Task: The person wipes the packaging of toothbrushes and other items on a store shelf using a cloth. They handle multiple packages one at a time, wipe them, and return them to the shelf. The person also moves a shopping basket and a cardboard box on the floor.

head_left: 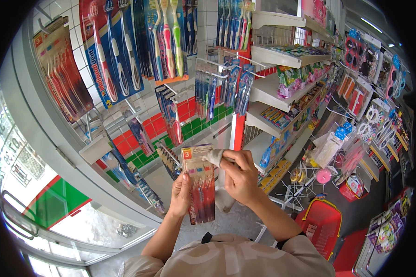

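In front of my chest, my left hand [182, 193] grips the left edge of a toothbrush pack [201, 196], thumb on the front. The pack is a clear blister with red-handled toothbrushes and stands nearly upright. My right hand [241, 177] has its fingers closed on a pale grey cloth [215, 157], which lies against the pack's upper right corner. Part of the cloth is hidden by the fingers. Just beyond the pack, more toothbrush packs [169, 159] hang low on a hook. A similar red pack [62, 69] hangs at the upper left.
Large toothbrush packs [111, 51] hang from the tiled wall ahead. White shelves [268, 92] with goods rise on the right. A red basket [322, 224] sits on the floor at lower right, near a hanging accessories display [342, 134]. A glass door frame [55, 147] curves along the left.
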The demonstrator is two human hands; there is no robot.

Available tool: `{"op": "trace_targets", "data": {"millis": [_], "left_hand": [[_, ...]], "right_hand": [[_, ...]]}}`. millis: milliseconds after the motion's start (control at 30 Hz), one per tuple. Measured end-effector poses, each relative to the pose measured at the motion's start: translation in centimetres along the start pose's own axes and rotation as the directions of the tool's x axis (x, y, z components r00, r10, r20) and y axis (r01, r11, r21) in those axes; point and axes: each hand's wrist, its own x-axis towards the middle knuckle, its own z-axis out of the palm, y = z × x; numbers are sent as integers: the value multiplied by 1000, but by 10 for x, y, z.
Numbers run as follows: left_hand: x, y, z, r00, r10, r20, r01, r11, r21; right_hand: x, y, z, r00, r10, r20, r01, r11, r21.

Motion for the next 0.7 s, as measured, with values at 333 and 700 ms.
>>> {"op": "trace_targets", "data": {"millis": [333,700], "left_hand": [[20,16,16,979,139,-147,-167,966,-198],[31,28,10,967,190,-168,-207,974,-88]], "right_hand": [[-37,-18,19,996,54,70,-58,996,67],[-29,-16,-28,982,69,174,-89,990,108]]}}
